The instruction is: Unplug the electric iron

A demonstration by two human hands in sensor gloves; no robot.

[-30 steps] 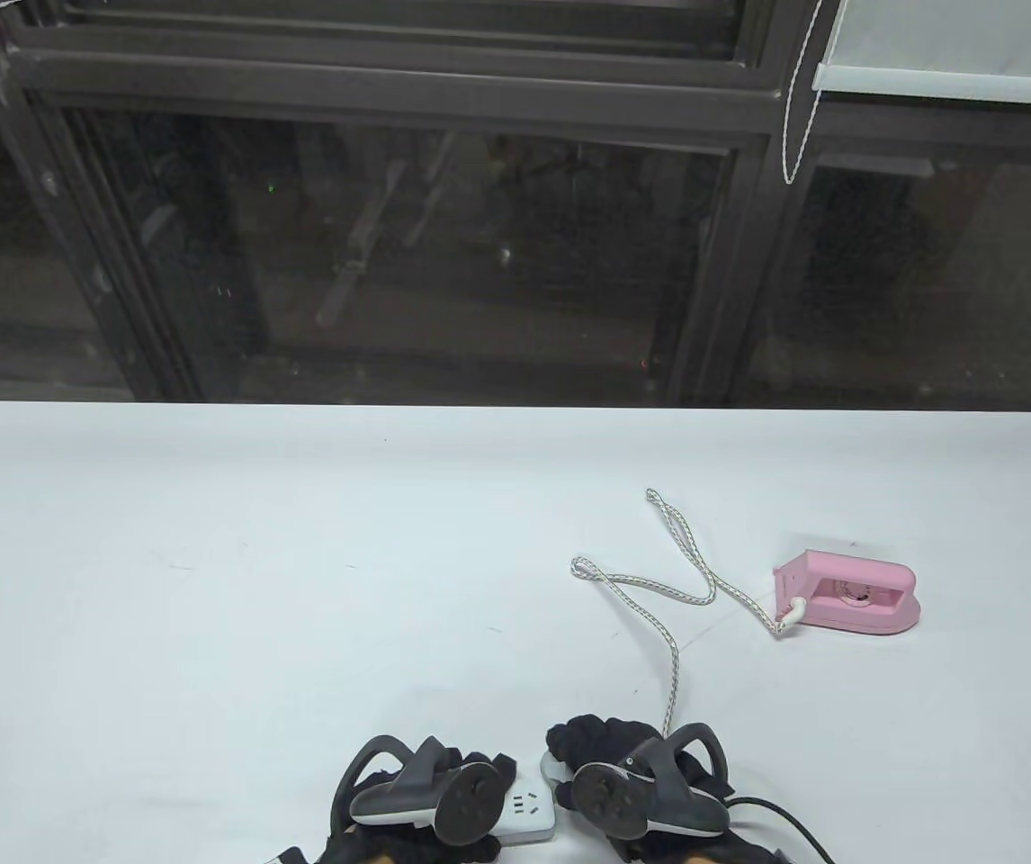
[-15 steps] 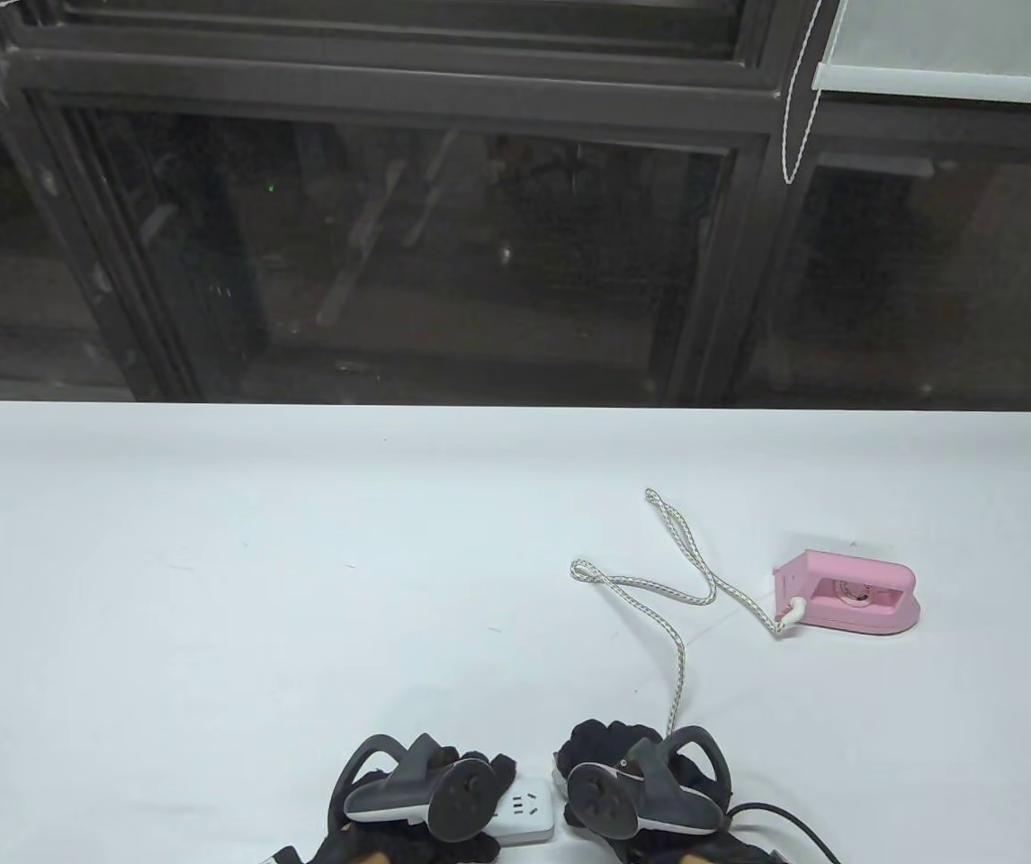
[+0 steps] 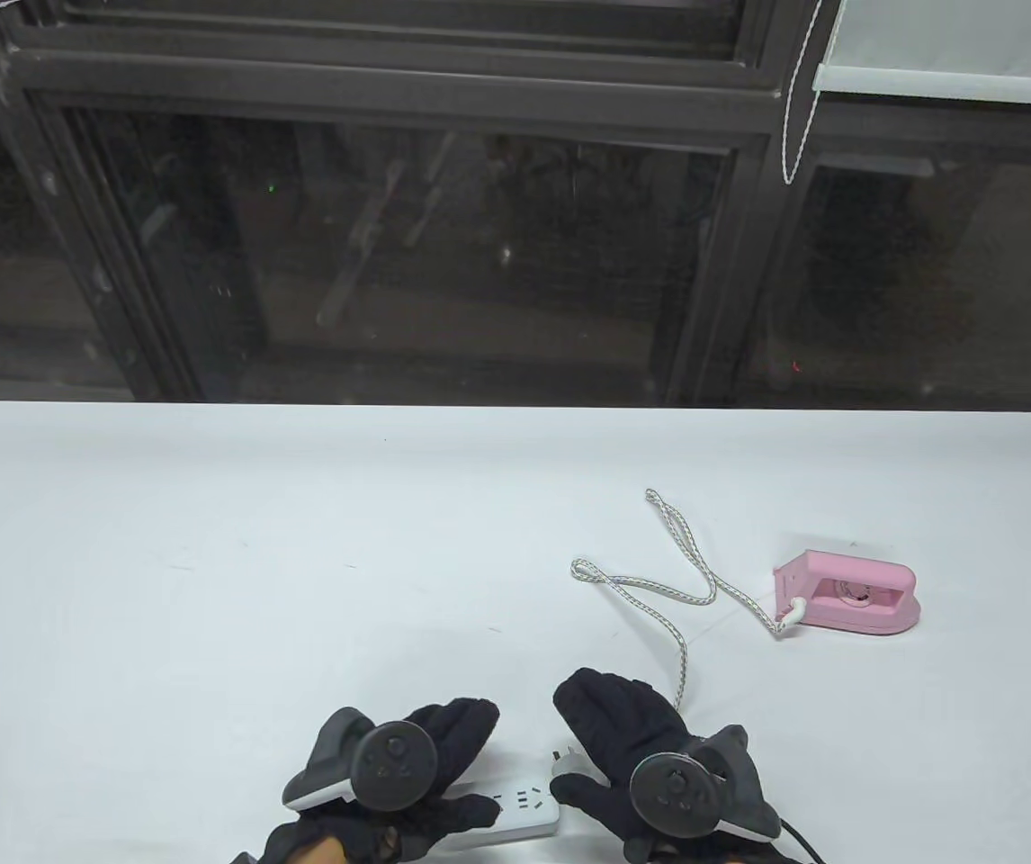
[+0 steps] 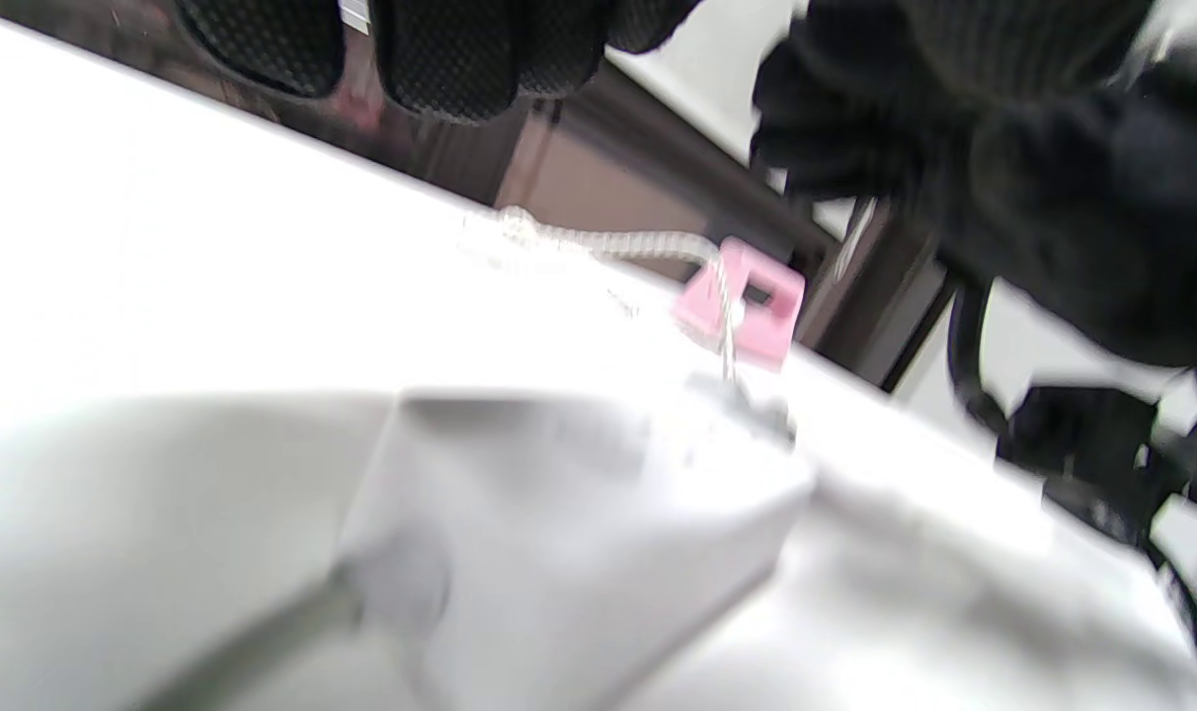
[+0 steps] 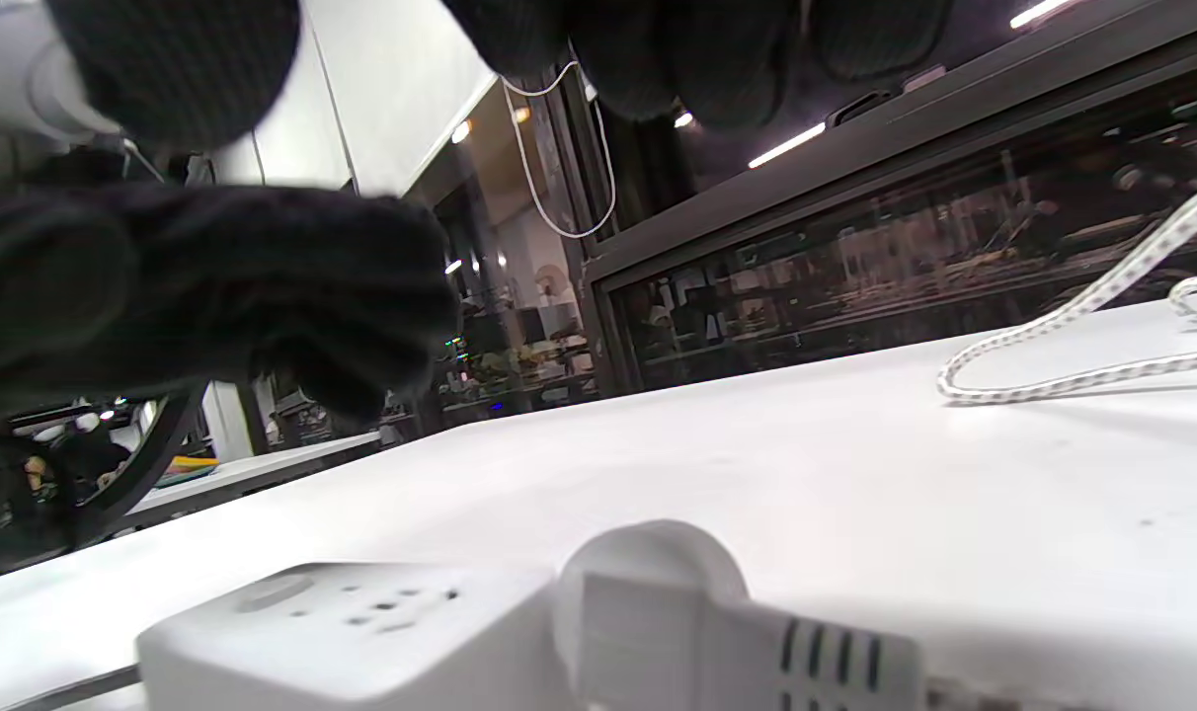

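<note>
A pink iron [image 3: 848, 598] lies at the right of the white table. Its braided white cord [image 3: 679, 661] runs in loops toward me and ends under my right hand [image 3: 569, 742]. The white plug [image 3: 567, 765] lies on its side at the right end of the white power strip [image 3: 529, 801], prongs showing. In the right wrist view the plug [image 5: 717, 632] lies against the strip [image 5: 361, 622], and my fingers [image 5: 697, 59] hover above without touching. My left hand [image 3: 484, 760] is spread open, its thumb over the strip's left part.
The table's [image 3: 210, 558] far edge meets a dark glass window wall. A black cable [image 3: 794, 832] trails off the bottom edge behind my right hand. A blind cord [image 3: 794, 117] hangs at the upper right.
Both hands have opened from curled over the strip and reached forward with fingers spread. The plug, hidden under my right hand before, now lies in sight beside the strip's end.
</note>
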